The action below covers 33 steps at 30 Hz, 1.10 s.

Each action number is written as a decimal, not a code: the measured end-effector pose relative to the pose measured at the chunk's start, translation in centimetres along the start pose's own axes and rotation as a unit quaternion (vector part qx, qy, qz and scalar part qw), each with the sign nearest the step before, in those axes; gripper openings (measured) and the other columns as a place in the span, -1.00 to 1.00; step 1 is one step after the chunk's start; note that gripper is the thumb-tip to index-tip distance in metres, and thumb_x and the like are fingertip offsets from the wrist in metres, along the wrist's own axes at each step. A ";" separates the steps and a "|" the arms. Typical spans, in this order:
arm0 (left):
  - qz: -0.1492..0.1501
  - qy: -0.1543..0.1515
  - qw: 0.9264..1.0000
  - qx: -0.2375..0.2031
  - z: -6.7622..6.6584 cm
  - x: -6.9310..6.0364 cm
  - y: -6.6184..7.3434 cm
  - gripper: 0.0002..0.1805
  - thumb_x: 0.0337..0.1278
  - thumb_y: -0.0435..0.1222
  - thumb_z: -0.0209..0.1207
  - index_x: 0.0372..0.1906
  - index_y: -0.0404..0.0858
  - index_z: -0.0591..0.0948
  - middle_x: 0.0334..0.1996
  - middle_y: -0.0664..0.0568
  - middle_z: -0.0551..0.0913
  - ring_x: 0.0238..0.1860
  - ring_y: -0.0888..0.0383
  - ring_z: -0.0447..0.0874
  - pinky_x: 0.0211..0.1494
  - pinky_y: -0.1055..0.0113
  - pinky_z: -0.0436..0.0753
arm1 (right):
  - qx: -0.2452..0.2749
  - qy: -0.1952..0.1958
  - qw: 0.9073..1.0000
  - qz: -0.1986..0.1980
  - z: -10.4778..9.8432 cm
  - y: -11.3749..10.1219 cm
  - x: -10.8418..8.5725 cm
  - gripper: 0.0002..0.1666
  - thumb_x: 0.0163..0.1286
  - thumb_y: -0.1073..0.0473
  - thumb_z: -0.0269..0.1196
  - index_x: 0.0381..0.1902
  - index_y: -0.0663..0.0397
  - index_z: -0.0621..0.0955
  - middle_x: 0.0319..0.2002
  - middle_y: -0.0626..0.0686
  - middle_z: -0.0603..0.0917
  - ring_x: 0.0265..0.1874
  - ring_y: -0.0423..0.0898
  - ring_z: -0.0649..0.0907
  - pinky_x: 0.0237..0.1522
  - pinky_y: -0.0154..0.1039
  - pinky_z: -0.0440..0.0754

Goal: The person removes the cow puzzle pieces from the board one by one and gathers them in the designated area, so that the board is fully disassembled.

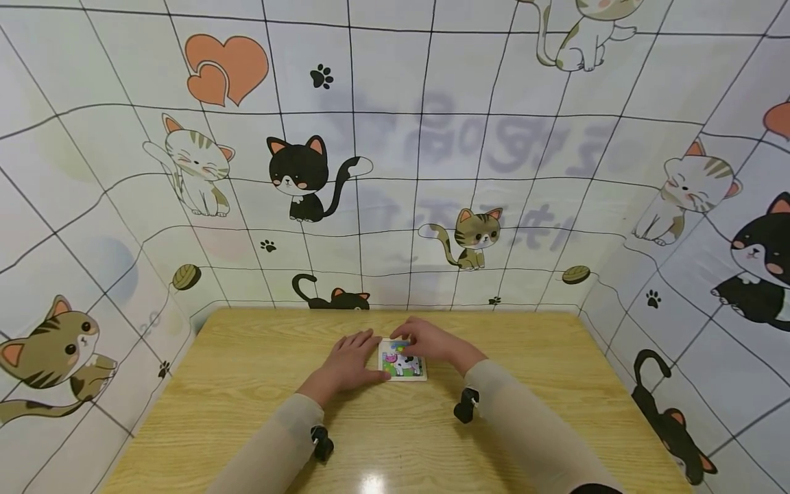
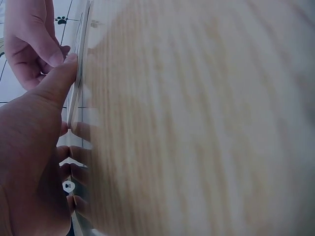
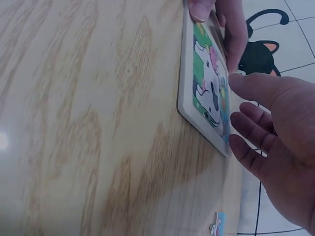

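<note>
Cow puzzle (image 1: 404, 368) lies flat on the wooden table (image 1: 247, 412), near the far edge, between both hands. Left hand (image 1: 349, 362) has fingers extended along the puzzle's left side, thumb touching the near left corner. Right hand (image 1: 427, 339) is over the far right part, fingers bent, thumb at the far edge; cannot tell if it pinches anything. Right wrist view: small blue piece (image 3: 220, 224) near the table edge, apart from the puzzle. Cat-print cloth (image 1: 395, 151) behind.
</note>
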<state>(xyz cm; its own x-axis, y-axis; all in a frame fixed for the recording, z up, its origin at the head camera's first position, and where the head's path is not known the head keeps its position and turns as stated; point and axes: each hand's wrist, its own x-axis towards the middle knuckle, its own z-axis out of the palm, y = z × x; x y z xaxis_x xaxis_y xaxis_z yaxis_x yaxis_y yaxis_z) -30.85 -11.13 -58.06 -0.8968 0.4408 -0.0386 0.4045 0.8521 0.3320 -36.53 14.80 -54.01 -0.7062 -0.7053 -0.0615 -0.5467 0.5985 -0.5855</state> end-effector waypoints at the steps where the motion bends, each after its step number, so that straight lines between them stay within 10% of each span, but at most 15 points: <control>1: 0.000 0.001 1.000 0.000 0.0 0.0 0.0 0.05 0.37 0.46 0.24 0.74 -0.03 0.34 0.76 -0.10 0.19 0.74 -0.21 0.13 0.71 -0.31 0.13 | -0.003 -0.004 1.000 -0.003 0.1 0.0 0.1 -0.53 0.58 0.26 0.44 0.39 0.08 0.72 0.11 0.14 0.65 -0.06 -0.03 0.65 0.07 -0.03 0.70; 33: -0.002 -0.002 1.000 -0.006 -0.1 0.0 0.0 0.05 0.38 0.44 0.25 0.75 -0.04 0.33 0.77 -0.09 0.17 0.75 -0.20 0.10 0.72 -0.30 0.10 | 0.002 -0.052 0.999 0.013 0.0 0.1 1.0 -0.70 0.60 0.27 0.42 0.21 -0.06 0.73 0.09 0.13 0.58 0.02 -0.01 0.61 0.19 0.03 0.64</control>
<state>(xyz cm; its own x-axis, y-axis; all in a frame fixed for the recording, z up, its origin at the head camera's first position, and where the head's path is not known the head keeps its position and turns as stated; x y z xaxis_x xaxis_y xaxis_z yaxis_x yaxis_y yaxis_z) -30.88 -11.08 -57.99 -0.8980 0.4378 -0.0433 0.3980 0.8505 0.3438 -37.26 14.16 -54.10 -0.6694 -0.7252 -0.1610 -0.5263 0.6159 -0.5862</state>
